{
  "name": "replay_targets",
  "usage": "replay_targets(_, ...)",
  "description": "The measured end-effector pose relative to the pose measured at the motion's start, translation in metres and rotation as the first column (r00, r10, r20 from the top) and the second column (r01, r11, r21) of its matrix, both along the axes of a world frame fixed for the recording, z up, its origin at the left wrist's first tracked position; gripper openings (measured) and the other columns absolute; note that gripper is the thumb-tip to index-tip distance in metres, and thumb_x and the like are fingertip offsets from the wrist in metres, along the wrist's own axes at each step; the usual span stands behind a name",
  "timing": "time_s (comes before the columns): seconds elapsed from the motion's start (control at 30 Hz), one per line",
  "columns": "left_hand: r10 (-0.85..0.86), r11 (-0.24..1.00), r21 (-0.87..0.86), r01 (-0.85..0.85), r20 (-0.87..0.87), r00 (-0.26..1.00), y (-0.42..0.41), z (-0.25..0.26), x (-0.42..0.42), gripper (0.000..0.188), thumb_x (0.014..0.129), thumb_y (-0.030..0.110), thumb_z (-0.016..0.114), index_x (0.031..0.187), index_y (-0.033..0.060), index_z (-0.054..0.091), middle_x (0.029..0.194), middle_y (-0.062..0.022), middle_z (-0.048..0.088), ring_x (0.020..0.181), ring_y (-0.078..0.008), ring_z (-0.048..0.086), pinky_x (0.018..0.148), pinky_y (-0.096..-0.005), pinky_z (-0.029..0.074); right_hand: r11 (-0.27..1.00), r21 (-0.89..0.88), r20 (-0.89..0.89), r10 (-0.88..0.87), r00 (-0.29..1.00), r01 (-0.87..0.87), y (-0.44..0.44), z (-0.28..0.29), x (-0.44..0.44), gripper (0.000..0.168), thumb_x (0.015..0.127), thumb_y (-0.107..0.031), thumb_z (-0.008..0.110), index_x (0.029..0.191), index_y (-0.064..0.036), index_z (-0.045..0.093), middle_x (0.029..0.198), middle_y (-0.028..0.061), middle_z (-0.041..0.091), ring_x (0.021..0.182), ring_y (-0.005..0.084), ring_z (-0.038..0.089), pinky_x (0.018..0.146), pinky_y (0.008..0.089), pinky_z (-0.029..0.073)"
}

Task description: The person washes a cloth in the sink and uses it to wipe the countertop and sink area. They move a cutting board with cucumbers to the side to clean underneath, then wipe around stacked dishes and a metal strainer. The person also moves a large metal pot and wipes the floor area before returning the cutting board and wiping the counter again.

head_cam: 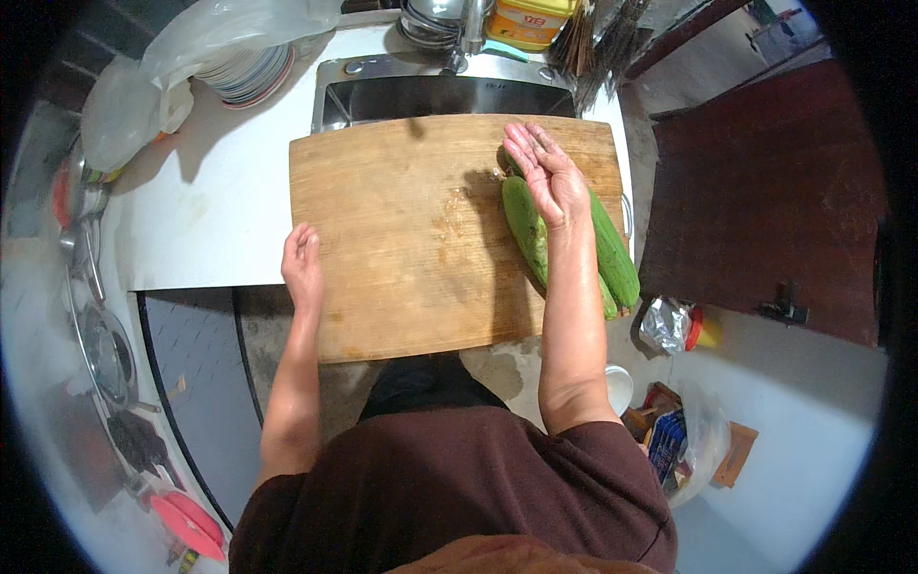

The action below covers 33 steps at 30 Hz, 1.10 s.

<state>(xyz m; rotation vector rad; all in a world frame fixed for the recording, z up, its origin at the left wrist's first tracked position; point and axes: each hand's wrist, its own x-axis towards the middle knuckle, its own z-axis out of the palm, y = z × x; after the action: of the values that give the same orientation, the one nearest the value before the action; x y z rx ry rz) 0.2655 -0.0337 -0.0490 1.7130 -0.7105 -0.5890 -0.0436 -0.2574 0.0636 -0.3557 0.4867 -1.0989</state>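
A large wooden cutting board (401, 237) lies before me, its far edge over the sink and its near edge close to my body. My left hand (303, 267) is at the board's left edge with its fingers curled; whether it grips the edge is not clear. My right hand (546, 172) is above the board's right part, palm showing and fingers stretched out, holding nothing. Under my right hand and forearm lie long green gourds, one to the left (526, 226) and one to the right (615, 262), partly hidden. Wet spots and small bits (452, 215) mark the board's middle.
Beyond the board are a steel sink (445, 93), a faucet (470, 32), a yellow tub (529, 21) and whisk brushes (599, 43). Plates (251, 75) under plastic stand on the white counter (208, 222). At right are a dark wooden door (760, 208) and a foil-covered container (667, 326).
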Motion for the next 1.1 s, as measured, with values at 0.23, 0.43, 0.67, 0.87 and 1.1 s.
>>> replay_targets(0.23, 0.053, 0.998, 0.029, -0.054, 0.015, 0.998, -0.043, 0.041, 0.005, 0.048, 0.092, 0.013, 0.055, 0.136, 0.0019, 0.037, 0.124, -0.0173, 0.051, 0.116, -0.0236, 0.049, 0.1, -0.0348, 0.038, 0.977, -0.043, -0.046, -0.212, 0.976, 0.21, 0.019, 0.0, -0.055, 0.052, 0.088, 0.01, 0.037, 0.137, 0.014, 0.018, 0.14, 0.0336, 0.027, 0.133, 0.0414, 0.029, 0.112, 0.0502, 0.028)
replay_targets(0.43, 0.243, 0.924, 0.253, -0.287, 0.193, 0.951, 0.05, -0.023, 0.016, 0.056, 0.093, 0.023, 0.055, 0.136, -0.0029, 0.03, 0.131, -0.0239, 0.042, 0.12, -0.0292, 0.045, 0.1, -0.0378, 0.037, 0.777, -0.127, -0.125, -0.629, 0.767, 0.617, 0.023, -0.009, -0.211, 0.055, 0.083, 0.014, 0.032, 0.136, 0.012, 0.022, 0.139, 0.0334, 0.029, 0.132, 0.0427, 0.032, 0.111, 0.0519, 0.03)
replay_targets(0.67, 0.225, 0.771, 0.59, -0.239, 0.099, 0.969, 0.063, -0.03, -0.006, 0.061, 0.093, 0.046, 0.046, 0.123, -0.0073, 0.047, 0.115, -0.0216, 0.058, 0.108, -0.0279, 0.054, 0.092, -0.0354, 0.041, 0.512, -0.111, -0.678, -0.666, 0.312, 0.851, 0.066, -0.098, -0.371, 0.042, 0.092, 0.006, 0.029, 0.134, 0.013, 0.027, 0.133, 0.03, 0.038, 0.118, 0.0388, 0.05, 0.096, 0.0442, 0.049)
replay_targets(0.87, 0.278, 0.78, 0.602, -0.171, -0.087, 0.957, 0.066, -0.031, -0.003, 0.07, 0.093, 0.054, 0.039, 0.121, -0.008, 0.055, 0.119, -0.0198, 0.059, 0.107, -0.0287, 0.056, 0.093, -0.0367, 0.039, 0.697, -0.106, -0.608, -0.61, 0.508, 0.71, 0.032, -0.121, -0.34, 0.043, 0.091, 0.009, 0.028, 0.133, 0.016, 0.025, 0.133, 0.0328, 0.037, 0.119, 0.0415, 0.049, 0.093, 0.0457, 0.051)
replay_targets(1.1, 0.288, 0.733, 0.638, -0.236, 0.024, 0.957, 0.067, -0.035, -0.006, 0.074, 0.092, 0.058, 0.04, 0.12, -0.0085, 0.055, 0.12, -0.0191, 0.058, 0.107, -0.0282, 0.056, 0.092, -0.0359, 0.04, 0.832, -0.203, -0.717, -0.485, 0.501, 0.516, -0.029, -0.108, -0.288, 0.041, 0.09, 0.007, 0.029, 0.13, 0.014, 0.035, 0.128, 0.0291, 0.045, 0.111, 0.0335, 0.056, 0.084, 0.0391, 0.056)
